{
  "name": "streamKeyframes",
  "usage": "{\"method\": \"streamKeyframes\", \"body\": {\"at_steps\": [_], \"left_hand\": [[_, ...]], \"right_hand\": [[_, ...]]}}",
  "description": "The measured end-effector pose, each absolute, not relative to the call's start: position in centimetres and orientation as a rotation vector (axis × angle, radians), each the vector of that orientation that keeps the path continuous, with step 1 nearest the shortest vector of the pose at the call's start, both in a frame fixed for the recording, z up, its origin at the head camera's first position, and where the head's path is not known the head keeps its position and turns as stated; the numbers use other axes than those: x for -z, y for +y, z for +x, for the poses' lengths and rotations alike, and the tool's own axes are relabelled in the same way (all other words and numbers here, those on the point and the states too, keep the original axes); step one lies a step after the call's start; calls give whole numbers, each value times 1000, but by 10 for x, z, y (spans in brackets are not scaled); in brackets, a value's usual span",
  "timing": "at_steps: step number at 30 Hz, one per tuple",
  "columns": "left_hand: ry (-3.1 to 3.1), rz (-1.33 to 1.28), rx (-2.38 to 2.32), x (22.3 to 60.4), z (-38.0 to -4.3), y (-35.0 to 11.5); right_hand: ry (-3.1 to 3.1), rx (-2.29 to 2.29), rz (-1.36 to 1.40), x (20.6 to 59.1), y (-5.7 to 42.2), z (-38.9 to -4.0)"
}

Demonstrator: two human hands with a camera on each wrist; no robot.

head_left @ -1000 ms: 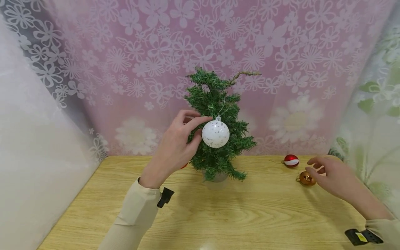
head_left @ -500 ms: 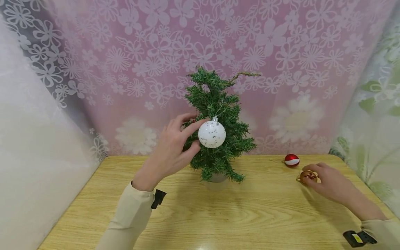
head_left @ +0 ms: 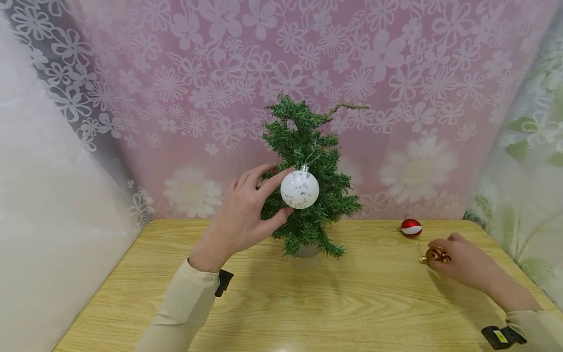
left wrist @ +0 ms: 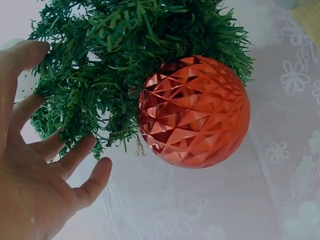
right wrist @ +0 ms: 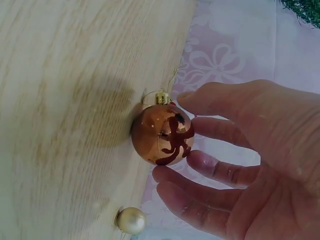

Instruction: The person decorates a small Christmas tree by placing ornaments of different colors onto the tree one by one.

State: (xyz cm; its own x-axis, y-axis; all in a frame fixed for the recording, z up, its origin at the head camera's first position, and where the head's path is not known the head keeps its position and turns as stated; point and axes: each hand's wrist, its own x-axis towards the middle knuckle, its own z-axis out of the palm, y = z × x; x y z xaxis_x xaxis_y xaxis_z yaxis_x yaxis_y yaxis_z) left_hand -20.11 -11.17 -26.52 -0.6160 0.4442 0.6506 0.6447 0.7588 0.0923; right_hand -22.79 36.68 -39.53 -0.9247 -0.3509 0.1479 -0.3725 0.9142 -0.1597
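A small green artificial Christmas tree [head_left: 303,137] stands at the table's back edge. On its front hangs a white bauble [head_left: 300,189] with silver specks. My left hand [head_left: 239,220] is beside that bauble, index finger and thumb at its left side; the left wrist view shows the fingers spread against the branches. A red faceted bauble [left wrist: 195,112] hangs on the tree near this hand. At the right, my right hand [head_left: 468,269] holds a shiny copper bauble [right wrist: 162,134] with a dark red pattern by its fingertips, low over the table. Its gold cap [right wrist: 161,97] points left in the head view.
A red and white bauble [head_left: 411,228] lies behind the right hand on the wooden table [head_left: 343,303]. A small pale gold bauble [right wrist: 131,221] shows in the right wrist view. A pink flowered curtain [head_left: 220,73] hangs behind the table; a bare twig [head_left: 347,106] juts from the tree.
The right hand has come down over the copper bauble, closed its fingers on it and shifted it slightly. The white bauble has swung a little left, and the left hand's fingers have loosened around it.
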Motion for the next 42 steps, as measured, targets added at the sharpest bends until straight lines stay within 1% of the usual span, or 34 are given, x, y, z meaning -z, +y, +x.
{"method": "streamKeyframes", "body": {"at_steps": [15, 42], "left_hand": [[-2308, -809, 454, 269, -205, -117], [-2276, -808, 618, 276, -223, -138]], "right_hand": [[-2964, -290, 575, 398, 368, -224], [-2992, -348, 639, 400, 370, -223]]}}
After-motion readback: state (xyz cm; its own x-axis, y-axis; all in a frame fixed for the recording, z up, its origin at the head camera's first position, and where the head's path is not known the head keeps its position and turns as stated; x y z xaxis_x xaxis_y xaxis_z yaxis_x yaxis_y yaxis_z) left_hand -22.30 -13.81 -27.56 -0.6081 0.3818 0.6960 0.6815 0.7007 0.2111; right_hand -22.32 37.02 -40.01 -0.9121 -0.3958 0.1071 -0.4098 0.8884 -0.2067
